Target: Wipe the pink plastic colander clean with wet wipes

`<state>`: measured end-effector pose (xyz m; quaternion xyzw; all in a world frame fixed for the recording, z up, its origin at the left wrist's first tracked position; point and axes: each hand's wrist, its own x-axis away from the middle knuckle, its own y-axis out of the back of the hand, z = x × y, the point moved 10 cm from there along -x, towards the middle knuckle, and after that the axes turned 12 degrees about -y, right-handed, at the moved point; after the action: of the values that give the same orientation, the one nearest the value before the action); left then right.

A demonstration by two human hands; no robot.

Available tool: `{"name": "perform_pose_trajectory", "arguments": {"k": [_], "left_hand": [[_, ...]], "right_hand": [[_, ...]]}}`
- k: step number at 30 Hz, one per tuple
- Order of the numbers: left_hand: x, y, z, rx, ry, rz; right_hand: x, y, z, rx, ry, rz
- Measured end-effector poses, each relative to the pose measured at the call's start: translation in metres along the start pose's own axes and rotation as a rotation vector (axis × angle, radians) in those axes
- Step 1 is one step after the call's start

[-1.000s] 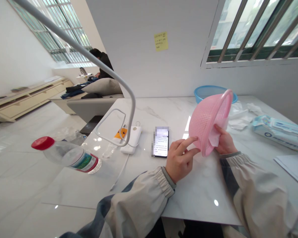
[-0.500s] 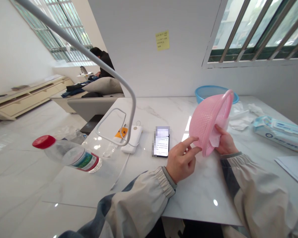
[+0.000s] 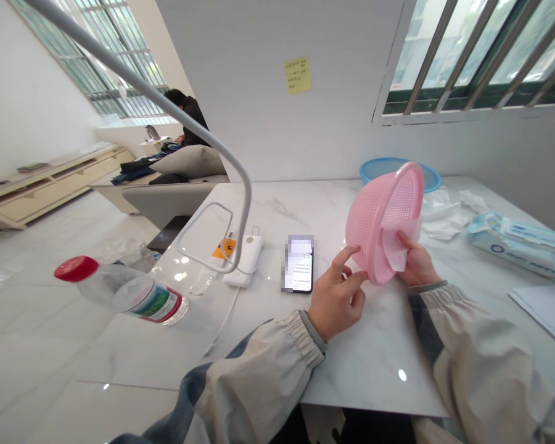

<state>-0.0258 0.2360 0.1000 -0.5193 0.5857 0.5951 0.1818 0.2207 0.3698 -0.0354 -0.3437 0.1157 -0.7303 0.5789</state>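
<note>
Head view, pink basket [image 3: 364, 206] tilted above table [image 3: 277, 209], left hand [image 3: 337, 303] with thumb and forefinger clamped on its lower edge, right hand [image 3: 419, 265] clamped on tissue [image 3: 392, 246] at its mouth, phone [image 3: 300, 276] near left hand, blue basin [image 3: 374, 169] behind.

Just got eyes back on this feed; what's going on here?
A person has a pink basket tipped on its side over the table, its opening turned to the right. The left hand has its fingertips at the basket's outer side, while the right hand holds a thin white sheet at the opening. A phone lies by the left hand, and a blue basin sits behind the basket.
</note>
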Motion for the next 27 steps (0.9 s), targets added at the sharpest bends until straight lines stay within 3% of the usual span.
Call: {"name": "perform_pose_trajectory", "arguments": {"k": [22, 27], "left_hand": [[0.003, -0.022, -0.003, 0.067, -0.007, 0.172], [0.003, -0.029, -0.006, 0.086, -0.008, 0.238]], "right_hand": [[0.002, 0.005, 0.001, -0.057, -0.014, -0.130], [-0.001, 0.007, 0.003, -0.054, 0.016, -0.097]]}}
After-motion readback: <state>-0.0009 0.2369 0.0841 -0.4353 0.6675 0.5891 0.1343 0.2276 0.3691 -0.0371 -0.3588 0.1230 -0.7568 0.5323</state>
